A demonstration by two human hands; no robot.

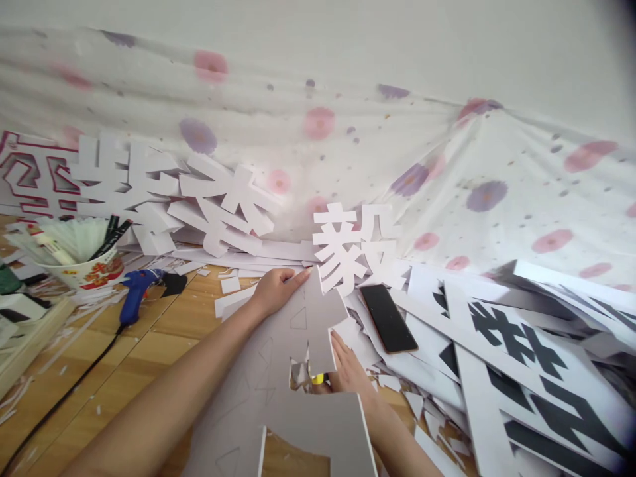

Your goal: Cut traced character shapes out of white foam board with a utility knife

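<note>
Backdrop: a white plastic sheet printed with pink and purple flowers (258, 132) hangs behind your work.
Board: the stiff white board with pencilled shapes and cut openings (278, 371) is between your arms, over the pale wooden surface (163, 371).
Character: a white, thick cut-out character (335, 245) stands just beyond the board's far end.
Left hand: your left hand (275, 291) holds the board near its far end.
Right hand: your right hand (350, 371) is at the board's right edge; its grip cannot be told.
Phone: a flat black phone (389, 318) lies right, on white offcuts (360, 341).
Yellow bit: a small yellow-and-black object (318, 378), perhaps a tool, shows beside your right fingers, mostly hidden.
</note>
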